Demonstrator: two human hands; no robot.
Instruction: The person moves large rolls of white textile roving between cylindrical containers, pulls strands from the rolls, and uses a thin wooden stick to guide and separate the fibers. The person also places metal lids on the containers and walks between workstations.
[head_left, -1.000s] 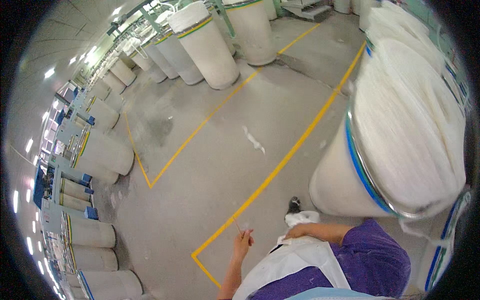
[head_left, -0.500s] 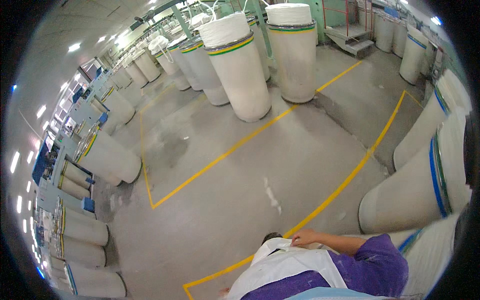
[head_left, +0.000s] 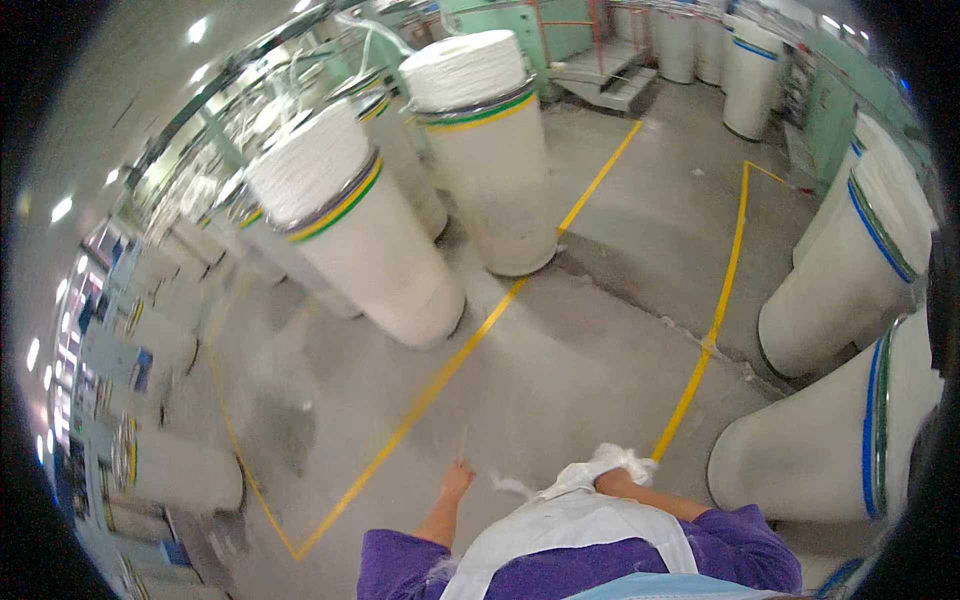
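Note:
My left hand [head_left: 458, 479] is stretched forward over the floor with its fingers closed. A faint pale streak rises from it, too blurred to name. My right hand [head_left: 618, 482] is in front of me at the right side of my white apron [head_left: 570, 520]. Bunched, fluffy white material [head_left: 622, 458] lies over and around that hand and hides its fingers. Whether it is loose fibre or part of the apron I cannot tell. A thin white wisp [head_left: 512, 486] shows between the two hands.
Tall pale cans [head_left: 375, 250] topped with coiled white fibre stand ahead, some with green-and-yellow bands. Blue-banded cans [head_left: 800, 450] stand close on my right. Yellow lines [head_left: 400, 430] mark the grey floor. Metal steps [head_left: 610, 85] are at the back; machines and more cans line the left.
My view has turned and moved closer to the cans ahead. My left hand has come forward into clear view. My right hand has lowered from the apron's upper edge into the white material.

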